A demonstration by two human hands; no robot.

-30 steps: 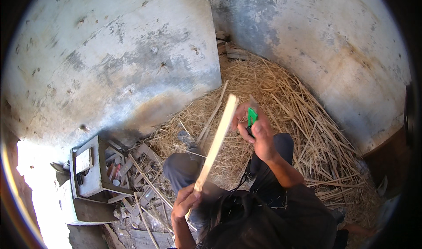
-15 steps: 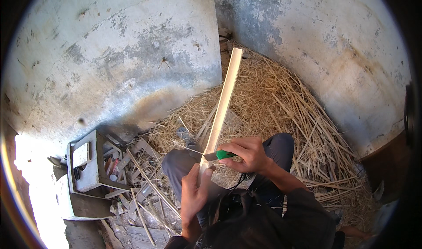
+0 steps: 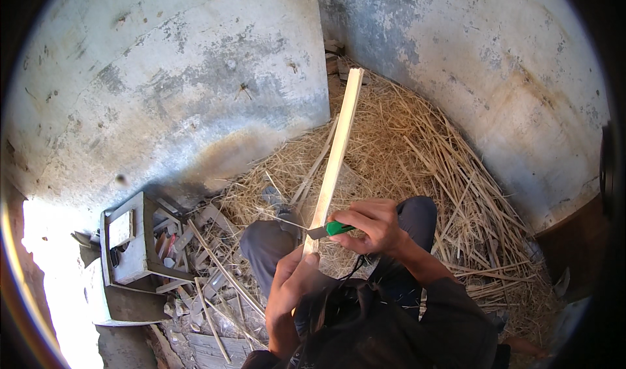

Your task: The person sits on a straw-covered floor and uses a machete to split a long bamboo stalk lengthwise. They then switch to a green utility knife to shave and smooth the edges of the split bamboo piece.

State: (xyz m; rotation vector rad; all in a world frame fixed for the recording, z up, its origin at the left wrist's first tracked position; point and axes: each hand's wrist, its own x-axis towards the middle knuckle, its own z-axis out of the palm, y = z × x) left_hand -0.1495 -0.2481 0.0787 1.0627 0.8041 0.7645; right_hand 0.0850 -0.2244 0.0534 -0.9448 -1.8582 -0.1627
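The left hand [image 3: 293,284] grips the low end of the stick [image 3: 336,157], which leans up over the straw [image 3: 417,154]. The right hand [image 3: 372,225] holds the knife [image 3: 329,230] against it. The blade could slip toward the left fingers if pushed hard.

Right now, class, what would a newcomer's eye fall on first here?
The long pale wooden strip rises up the middle, gripped at its base by the left hand. The right hand sets a green-handled knife against it. Behind lies a golden heap of straw, walled in by stained grey concrete walls.
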